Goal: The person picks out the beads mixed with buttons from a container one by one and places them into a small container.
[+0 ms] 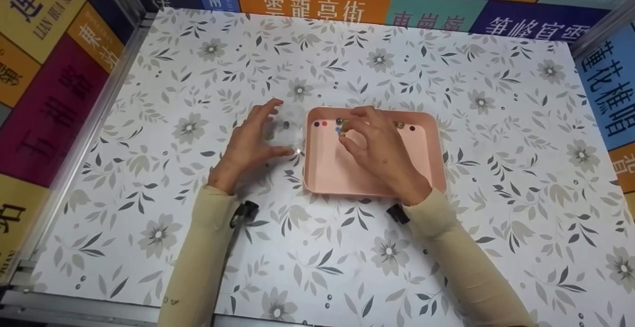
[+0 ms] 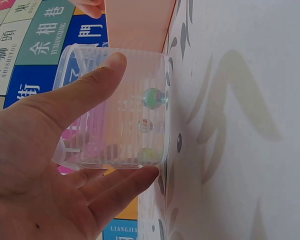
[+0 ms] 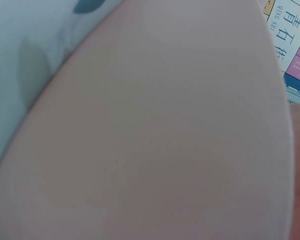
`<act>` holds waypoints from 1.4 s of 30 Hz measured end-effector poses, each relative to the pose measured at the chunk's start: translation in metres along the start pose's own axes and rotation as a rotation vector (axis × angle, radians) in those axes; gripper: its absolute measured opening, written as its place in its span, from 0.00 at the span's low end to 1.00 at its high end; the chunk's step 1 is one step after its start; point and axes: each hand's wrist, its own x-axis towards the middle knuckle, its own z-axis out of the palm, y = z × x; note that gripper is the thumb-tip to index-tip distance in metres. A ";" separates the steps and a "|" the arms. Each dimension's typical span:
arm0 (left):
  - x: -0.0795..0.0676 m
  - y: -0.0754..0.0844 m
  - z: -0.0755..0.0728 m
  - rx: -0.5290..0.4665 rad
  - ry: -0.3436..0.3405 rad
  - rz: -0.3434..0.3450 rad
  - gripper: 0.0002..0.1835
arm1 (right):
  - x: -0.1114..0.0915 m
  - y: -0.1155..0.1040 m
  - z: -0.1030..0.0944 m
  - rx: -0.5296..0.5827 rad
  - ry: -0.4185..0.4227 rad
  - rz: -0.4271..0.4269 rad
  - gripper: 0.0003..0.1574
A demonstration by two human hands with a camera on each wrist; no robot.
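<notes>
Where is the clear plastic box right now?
In the head view, the clear plastic box stands on the table, held in the person's left hand, just left of the pink tray.

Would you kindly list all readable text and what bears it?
On the wall panels:
"蓮花", "LIAN HUA SHAN"
"東站"
"五祖路"
"雲龍…街"
"EN MEN"
"ZI CHENG MEN"
"東崗嶺"
"蓮花樵唱"
"石獅頭", "SHISHITOU"
"余相巷", "YUXIANGXIANG"
"東", "DONG"
"青石", "QING SHI"
Others are cut off or blurred; the tray shows none.
</notes>
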 end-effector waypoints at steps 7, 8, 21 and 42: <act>0.001 0.000 -0.002 0.005 -0.001 0.017 0.58 | 0.001 -0.003 0.000 -0.002 -0.002 -0.002 0.09; 0.001 0.000 -0.002 0.005 0.000 0.017 0.58 | 0.001 -0.003 0.000 -0.002 -0.005 0.001 0.09; 0.000 0.001 -0.001 -0.004 -0.002 0.036 0.58 | 0.001 -0.008 0.006 0.019 -0.024 0.011 0.09; 0.001 0.002 0.000 0.000 -0.008 -0.027 0.59 | 0.003 -0.015 0.010 0.032 -0.025 0.003 0.10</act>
